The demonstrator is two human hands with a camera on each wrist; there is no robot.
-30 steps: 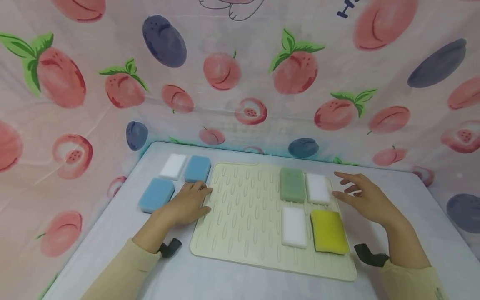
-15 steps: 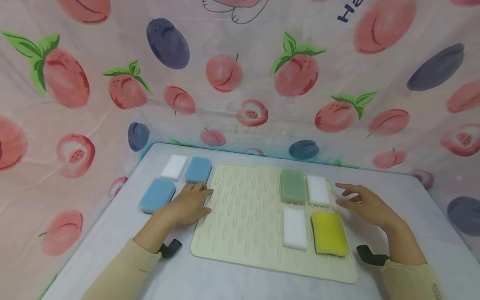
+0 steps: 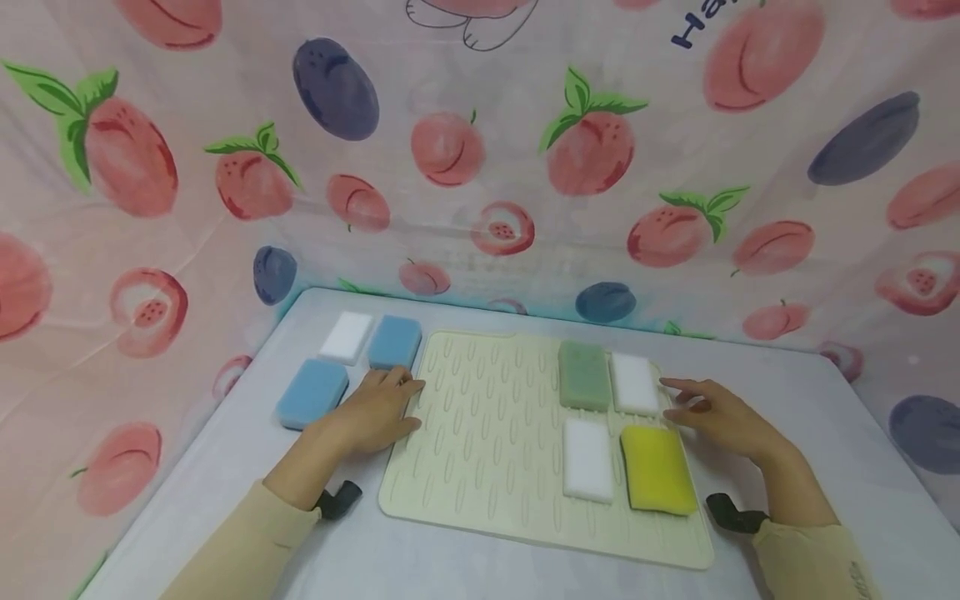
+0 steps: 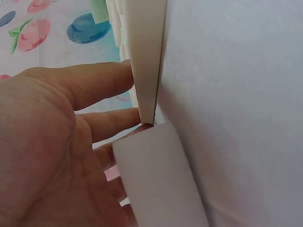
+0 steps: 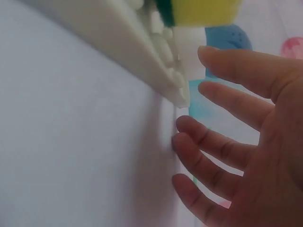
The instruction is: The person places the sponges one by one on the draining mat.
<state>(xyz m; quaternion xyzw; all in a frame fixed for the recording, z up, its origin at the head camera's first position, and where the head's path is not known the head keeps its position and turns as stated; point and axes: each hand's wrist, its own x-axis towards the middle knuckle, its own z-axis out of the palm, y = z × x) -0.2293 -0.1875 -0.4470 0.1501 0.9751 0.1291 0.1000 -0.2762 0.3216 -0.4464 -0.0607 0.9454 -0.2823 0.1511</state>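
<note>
A cream ridged mat lies flat in the middle of the table. At its left edge is my left hand, thumb and fingertips right at the rim. In the left wrist view, straight fingers meet the mat's side, and a pale block stands beside them. My right hand hovers near the right edge with relaxed, spread fingers, holding nothing. On the mat's right half sit a green sponge, a white sponge, another white sponge and a yellow sponge with a dark underside.
Left of the mat, two blue sponges, one farther back and one nearer, lie with a white sponge on the white tabletop. A fruit-print cloth hangs behind the table and along its left side.
My right hand has come down and slightly left, closer to the mat's right edge. The left hand stays at the left edge, and the sponges keep their places.
</note>
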